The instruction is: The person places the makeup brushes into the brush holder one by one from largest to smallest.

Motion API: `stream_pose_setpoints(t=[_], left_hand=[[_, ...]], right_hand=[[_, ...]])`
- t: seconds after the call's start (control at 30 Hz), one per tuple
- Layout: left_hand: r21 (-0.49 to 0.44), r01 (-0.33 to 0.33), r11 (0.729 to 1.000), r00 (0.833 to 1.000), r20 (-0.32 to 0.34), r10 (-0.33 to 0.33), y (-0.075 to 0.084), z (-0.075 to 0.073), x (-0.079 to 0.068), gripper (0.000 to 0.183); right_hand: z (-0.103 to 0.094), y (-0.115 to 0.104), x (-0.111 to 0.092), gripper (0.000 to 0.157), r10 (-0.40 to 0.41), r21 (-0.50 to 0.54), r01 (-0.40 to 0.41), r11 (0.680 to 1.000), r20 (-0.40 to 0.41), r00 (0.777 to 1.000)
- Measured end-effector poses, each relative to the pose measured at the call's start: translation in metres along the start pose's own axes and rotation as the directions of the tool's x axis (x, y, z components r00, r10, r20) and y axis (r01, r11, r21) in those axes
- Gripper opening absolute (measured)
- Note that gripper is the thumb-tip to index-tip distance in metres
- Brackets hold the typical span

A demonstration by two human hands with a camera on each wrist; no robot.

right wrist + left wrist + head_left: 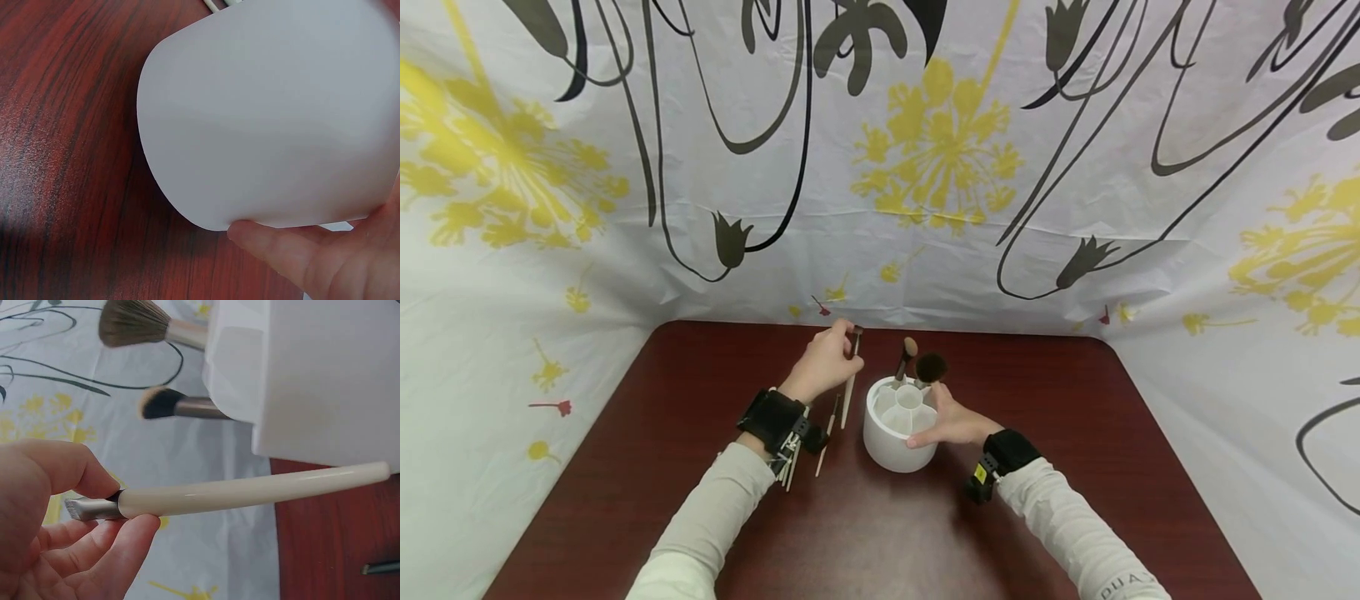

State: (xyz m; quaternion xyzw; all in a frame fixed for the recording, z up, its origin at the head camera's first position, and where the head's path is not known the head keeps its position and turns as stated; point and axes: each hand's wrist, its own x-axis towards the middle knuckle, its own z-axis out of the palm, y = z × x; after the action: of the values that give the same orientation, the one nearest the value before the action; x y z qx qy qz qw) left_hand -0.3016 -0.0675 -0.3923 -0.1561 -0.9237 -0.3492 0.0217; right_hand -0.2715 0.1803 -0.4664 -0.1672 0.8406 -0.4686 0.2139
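My left hand pinches a makeup brush near its short, flat bristle head, between thumb and fingers. Its cream handle slants down left of the white round brush holder. My right hand grips that holder from its right side, thumb toward the front and fingers around the back edge. The holder has several compartments around a central ring. Two brushes stand in it at the back: a large fluffy dark brush and a smaller tan-tipped brush.
Several thin brushes lie left of the holder on the dark red wood table; one loose brush is plain to see, others are partly behind my left wrist. A patterned white cloth hangs behind the table and along its sides.
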Motion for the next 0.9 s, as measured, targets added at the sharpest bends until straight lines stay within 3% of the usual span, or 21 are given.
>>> stream_pose_setpoints(t=[0.3, 0.57, 0.9], left_hand=[[-0.019, -0.035, 0.999, 0.999, -0.037, 0.035, 0.016, -0.002, -0.005, 0.048], [-0.086, -0.116, 0.989, 0.988, -0.107, 0.107, 0.028, -0.009, -0.010, 0.048], [-0.142, -0.172, 0.975, 0.979, -0.135, 0.153, 0.034, -0.006, -0.008, 0.043]], right_hand=[[0.000, 0.000, 0.000, 0.111, 0.009, 0.017, -0.009, 1.000, -0.001, 1.000], [0.001, 0.000, 0.000, 0.108, 0.029, 0.012, -0.029, 1.000, 0.000, 1.000], [0.001, -0.002, 0.001, 0.113, 0.016, 0.007, -0.016, 1.000, 0.003, 1.000]])
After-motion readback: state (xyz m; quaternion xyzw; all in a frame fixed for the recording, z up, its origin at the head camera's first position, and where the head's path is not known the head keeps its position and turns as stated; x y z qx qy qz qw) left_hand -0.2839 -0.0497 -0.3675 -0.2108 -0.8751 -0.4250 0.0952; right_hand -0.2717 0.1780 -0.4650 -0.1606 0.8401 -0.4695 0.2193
